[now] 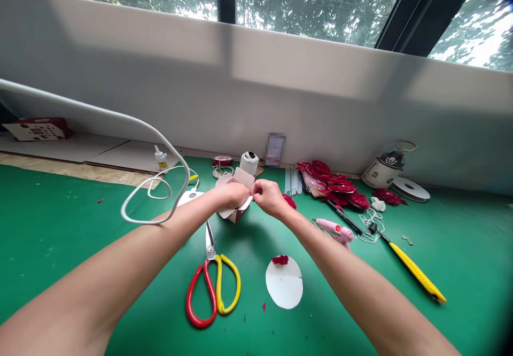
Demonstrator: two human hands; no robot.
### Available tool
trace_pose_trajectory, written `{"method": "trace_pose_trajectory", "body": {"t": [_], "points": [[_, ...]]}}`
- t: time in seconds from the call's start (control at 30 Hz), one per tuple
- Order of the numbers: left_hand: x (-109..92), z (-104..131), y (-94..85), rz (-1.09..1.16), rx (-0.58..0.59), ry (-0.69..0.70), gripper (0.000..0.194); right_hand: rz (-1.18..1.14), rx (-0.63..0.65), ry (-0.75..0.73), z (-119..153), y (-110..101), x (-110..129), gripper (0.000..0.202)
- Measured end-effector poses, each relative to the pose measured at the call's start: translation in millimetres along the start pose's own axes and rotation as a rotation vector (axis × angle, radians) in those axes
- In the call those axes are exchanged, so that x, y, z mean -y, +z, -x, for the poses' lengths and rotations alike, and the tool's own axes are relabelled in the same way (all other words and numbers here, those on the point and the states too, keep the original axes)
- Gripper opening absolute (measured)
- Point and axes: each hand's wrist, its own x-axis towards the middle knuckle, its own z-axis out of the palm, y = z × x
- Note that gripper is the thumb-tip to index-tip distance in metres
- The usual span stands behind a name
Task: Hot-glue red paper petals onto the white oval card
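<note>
Both my hands are at a small open cardboard box (pixel 237 215), dark red and white with its pale flaps spread. My left hand (pixel 235 194) lies over the box's opening, fingers curled and partly hidden. Close beside it, at the right flap, my right hand (pixel 269 195) has thumb and fingers pinched together. What the fingertips hold is too small to tell. Nearer to me lie scissors (pixel 211 257) with one red and one yellow handle, blades slightly apart. A white oval piece (pixel 284 286) with a dark red scrap (pixel 280 260) on it lies below my right forearm.
A white cable (pixel 160 126) loops across my left forearm. Behind the box stands a white spool of string (pixel 249 162). To the right are red glittery flowers (pixel 336 182), a pink glue gun (pixel 336 230), a yellow cutter (pixel 417 273) and a lantern (pixel 382 170). A glue bottle (pixel 161 158) stands left.
</note>
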Motion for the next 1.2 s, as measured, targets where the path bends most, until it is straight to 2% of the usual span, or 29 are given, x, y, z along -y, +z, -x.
{"method": "trace_pose_trajectory", "body": {"t": [0.07,0.1,0.23,0.47,0.57,0.73,0.8,0.87,1.0,1.1,1.2], "points": [[-1,0,0.8,0.004,0.007,0.000,0.038,-0.001,-0.005,-0.001,0,-1,0,0.031],[-2,0,1.2,0.009,-0.003,0.001,0.035,-0.002,-0.007,-0.001,0,-1,0,0.031],[0,2,-0.8,0.060,-0.133,-0.016,0.011,-0.012,-0.008,0.005,1,-1,-2,0.031],[18,8,-28.2,0.336,-0.357,-0.086,0.014,-0.035,-0.004,0.027,4,-3,-3,0.031],[19,16,-29.3,0.498,-0.434,-0.114,0.017,-0.056,-0.009,0.025,5,-3,-2,0.031],[7,36,-16.3,0.798,-0.554,-0.119,0.025,-0.107,-0.034,0.031,2,-2,0,0.031],[-5,49,-13.8,1.174,-0.615,-0.078,0.025,-0.143,-0.042,0.029,1,-4,3,0.031],[-21,62,-13.0,1.386,-0.574,-0.041,0.028,-0.193,-0.051,0.022,2,-7,7,0.030],[-53,78,-7.6,1.549,-0.462,-0.027,0.029,-0.331,-0.140,0.051,19,-20,10,0.017],[-69,76,3.0,1.603,-0.418,-0.022,0.025,-0.457,-0.251,0.142,50,-34,12,0.017],[-79,69,15.9,1.624,-0.369,0.001,0.021,-0.571,-0.245,0.212,90,-46,16,0.028]]}}
